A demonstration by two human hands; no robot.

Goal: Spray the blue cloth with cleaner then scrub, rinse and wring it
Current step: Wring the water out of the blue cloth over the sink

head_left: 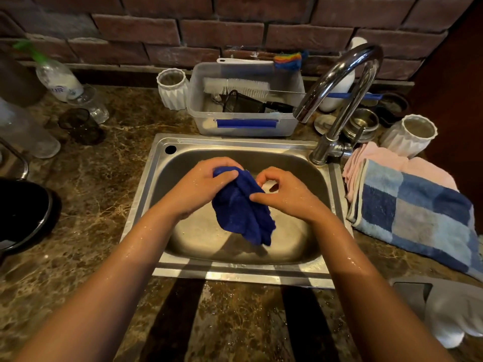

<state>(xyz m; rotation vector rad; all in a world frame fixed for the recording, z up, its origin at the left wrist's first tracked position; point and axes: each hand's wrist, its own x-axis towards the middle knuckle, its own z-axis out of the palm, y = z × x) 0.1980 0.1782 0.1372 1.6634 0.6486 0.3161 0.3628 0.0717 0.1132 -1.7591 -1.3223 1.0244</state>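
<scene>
1. two wet hands are over the steel sink point(332, 205), and the blue cloth point(241, 207) hangs bunched between them above the basin.
2. left hand point(201, 189) is closed around the cloth's upper end, fingers curled over the top, thumb pressed on the fabric.
3. right hand point(283, 192) pinches the cloth's right edge between thumb and fingertips, the other fingers curled loosely.
4. cloth's lower end dangles free just above the sink floor, clear of the faucet point(342, 82), whose spout shows no water.
5. spray bottle point(56, 77) with a green top stands far left on the table point(86, 194), well apart from the hands.
6. checked blue towel point(418, 212) lies right of the sink, and a clear plastic bin point(245, 100) of brushes sits behind it.
</scene>
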